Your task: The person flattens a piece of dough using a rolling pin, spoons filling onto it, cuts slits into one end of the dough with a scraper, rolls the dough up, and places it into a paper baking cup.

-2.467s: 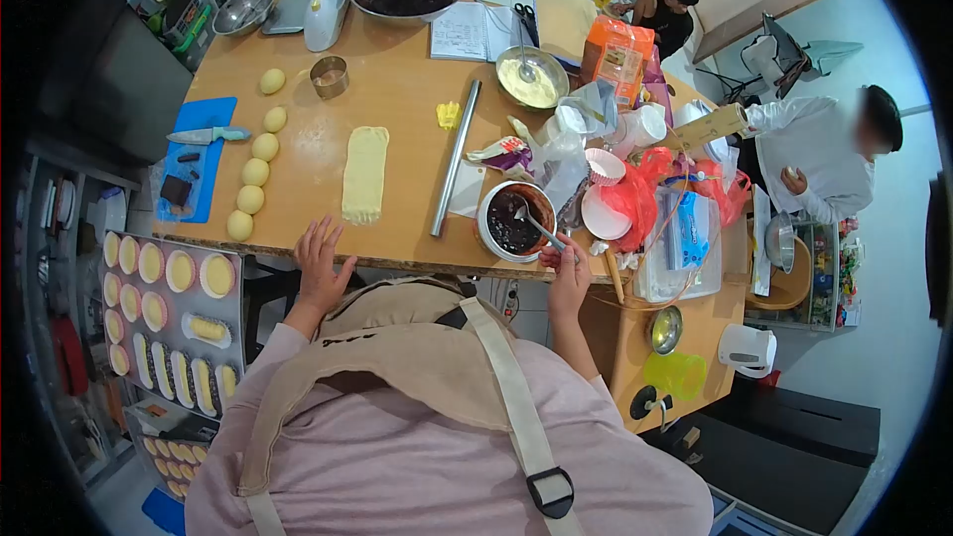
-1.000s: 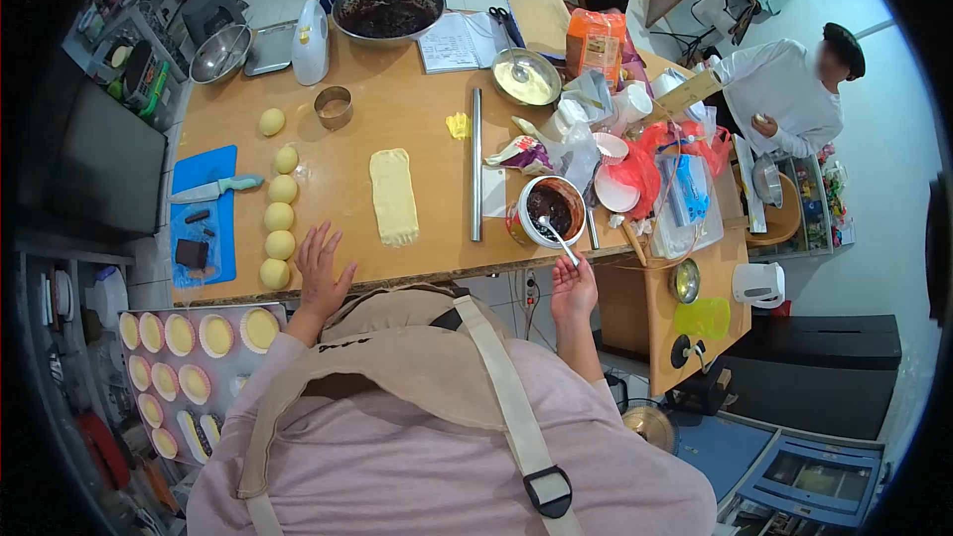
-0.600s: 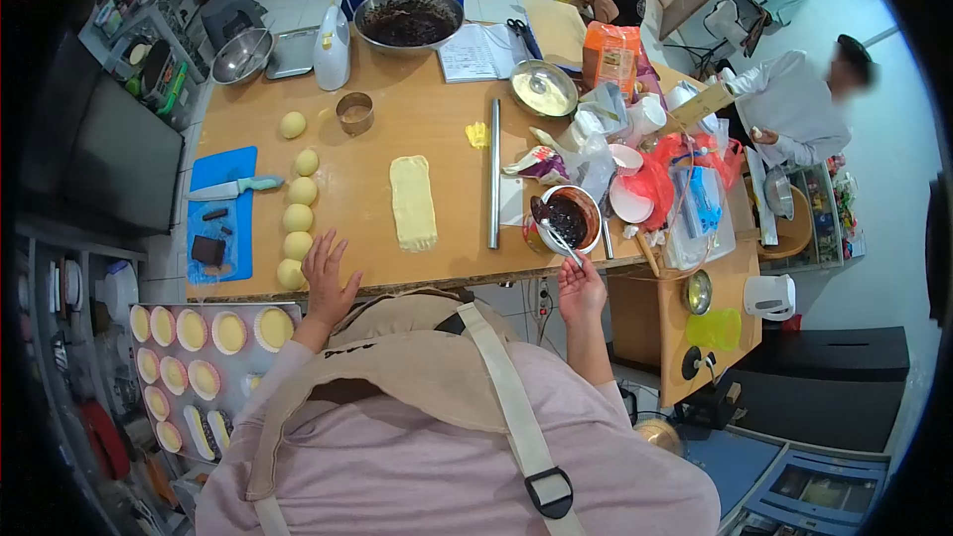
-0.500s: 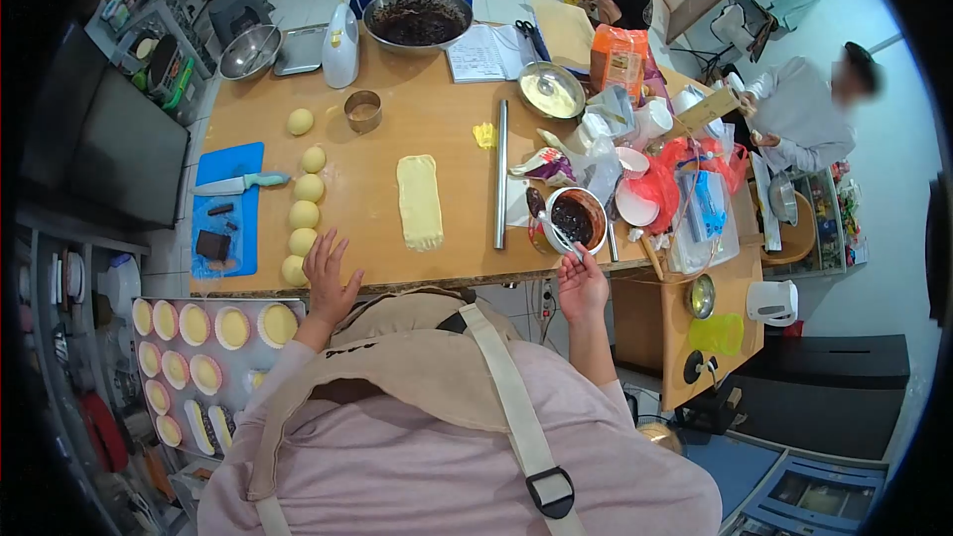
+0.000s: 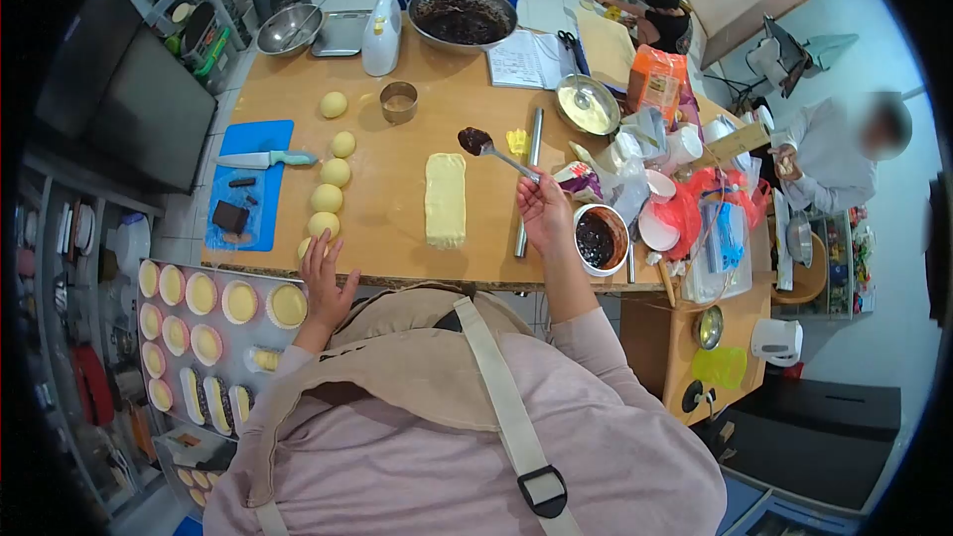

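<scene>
My right hand [image 5: 546,210] grips a metal spoon [image 5: 509,162] by its handle, with a dark glossy filling [image 5: 476,141] heaped in its bowl. The spoon is raised between the flat strip of pale dough [image 5: 445,201] and the metal rolling pin [image 5: 532,154]. Beside my right wrist stands a white tub [image 5: 625,256] of dark filling. My left hand [image 5: 328,290] rests at the table's front edge, fingers spread, holding nothing. Its fingertips touch or partly cover the nearest of several dough balls [image 5: 326,199] in a row.
A knife [image 5: 260,159] and chocolate pieces lie on a blue cutting board [image 5: 234,223]. Left below stands a tray [image 5: 233,349] of filled cups. Across the table, a person stirs a pan [image 5: 465,20] of dark mixture. Bags and containers crowd the right, including a red bag [image 5: 685,228].
My right hand has lifted the spoon out of the tub and carried it left, loaded with filling, toward the dough strip. My left hand stays by the dough balls. The view has shifted slightly.
</scene>
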Tool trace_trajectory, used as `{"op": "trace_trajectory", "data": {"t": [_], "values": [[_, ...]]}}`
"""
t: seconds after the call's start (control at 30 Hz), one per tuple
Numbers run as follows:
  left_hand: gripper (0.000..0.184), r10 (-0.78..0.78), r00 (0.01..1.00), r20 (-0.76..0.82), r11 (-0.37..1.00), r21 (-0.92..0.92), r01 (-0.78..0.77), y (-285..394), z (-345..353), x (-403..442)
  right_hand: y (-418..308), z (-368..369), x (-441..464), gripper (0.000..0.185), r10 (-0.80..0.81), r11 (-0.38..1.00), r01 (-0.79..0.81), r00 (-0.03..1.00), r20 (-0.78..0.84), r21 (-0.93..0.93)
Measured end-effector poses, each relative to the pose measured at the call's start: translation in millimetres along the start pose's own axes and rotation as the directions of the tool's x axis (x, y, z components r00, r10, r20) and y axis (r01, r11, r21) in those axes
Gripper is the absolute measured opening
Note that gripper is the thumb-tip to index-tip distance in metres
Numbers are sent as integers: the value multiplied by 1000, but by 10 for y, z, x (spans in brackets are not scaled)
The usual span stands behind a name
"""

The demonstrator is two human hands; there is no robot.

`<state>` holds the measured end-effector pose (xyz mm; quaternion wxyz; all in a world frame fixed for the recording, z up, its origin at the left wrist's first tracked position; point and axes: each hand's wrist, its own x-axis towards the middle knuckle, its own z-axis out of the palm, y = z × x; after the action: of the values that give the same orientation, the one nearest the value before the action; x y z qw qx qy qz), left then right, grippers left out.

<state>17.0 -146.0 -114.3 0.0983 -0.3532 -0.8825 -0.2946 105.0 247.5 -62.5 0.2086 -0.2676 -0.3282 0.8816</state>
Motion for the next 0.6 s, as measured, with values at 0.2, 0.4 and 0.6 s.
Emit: {"op": "trace_trajectory", "data": {"t": [0.2,0.4,0.6], "values": [[63,-45,999,-22,999,27,46,-27,-75,-96,320,-117,385,31,64,995,-61,998,-30,75],[62,-75,996,-41,996,38,76,-12,-109,-115,503,-256,600,33,51,994,-45,997,-65,97],[61,-107,994,-34,993,38,108,13,-107,-150,631,-360,689,33,73,997,-73,996,-55,3]]}}
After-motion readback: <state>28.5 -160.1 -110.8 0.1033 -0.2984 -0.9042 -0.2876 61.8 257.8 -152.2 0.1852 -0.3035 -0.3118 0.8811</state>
